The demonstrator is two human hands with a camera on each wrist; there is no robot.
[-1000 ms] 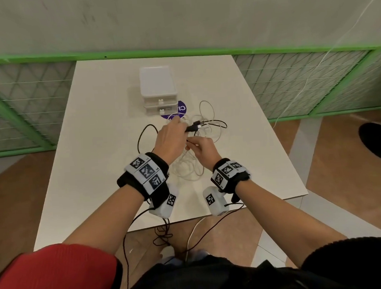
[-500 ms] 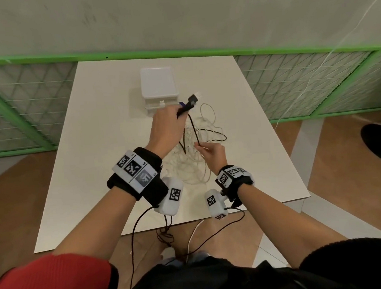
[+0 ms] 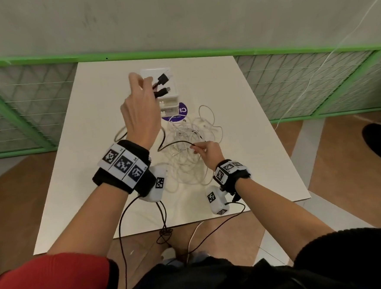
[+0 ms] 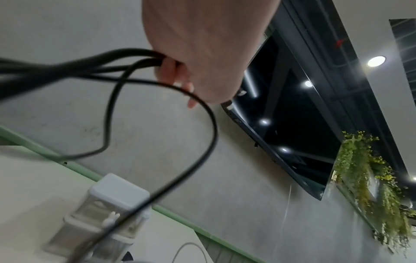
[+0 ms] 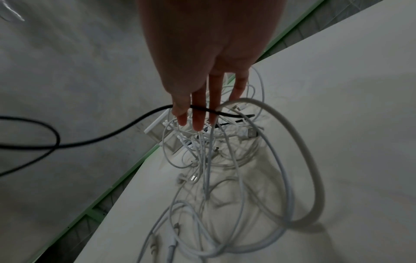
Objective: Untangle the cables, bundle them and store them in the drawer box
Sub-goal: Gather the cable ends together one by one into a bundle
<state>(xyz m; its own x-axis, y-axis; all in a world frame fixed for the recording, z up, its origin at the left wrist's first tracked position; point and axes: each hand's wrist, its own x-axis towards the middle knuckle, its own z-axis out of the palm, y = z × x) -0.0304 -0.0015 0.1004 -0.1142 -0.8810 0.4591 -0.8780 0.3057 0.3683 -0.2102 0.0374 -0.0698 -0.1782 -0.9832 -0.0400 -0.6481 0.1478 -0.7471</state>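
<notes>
My left hand (image 3: 140, 107) is raised above the table and grips the black cable (image 3: 176, 143) near its two plugs (image 3: 164, 85), which stick out to the right of the fingers. In the left wrist view the black cable (image 4: 209, 131) loops down from the curled fingers (image 4: 171, 71). My right hand (image 3: 204, 150) pinches the same black cable low over the pile of tangled white cables (image 3: 190, 149). In the right wrist view the black cable (image 5: 126, 128) passes across the fingers (image 5: 198, 113) above the white cables (image 5: 247, 178). The white drawer box (image 3: 170, 100) stands behind, both drawers closed.
A purple round sticker (image 3: 178, 112) lies on the white table (image 3: 90, 151) by the box. Green mesh fencing (image 3: 24, 106) runs along the far and side edges. The wrist cameras' own black and white leads (image 3: 164, 232) hang over the table's near edge.
My left hand has risen up and away with the black cable's plug ends, pulling it out of the white tangle. My right hand has shifted slightly right, still holding the cable low.
</notes>
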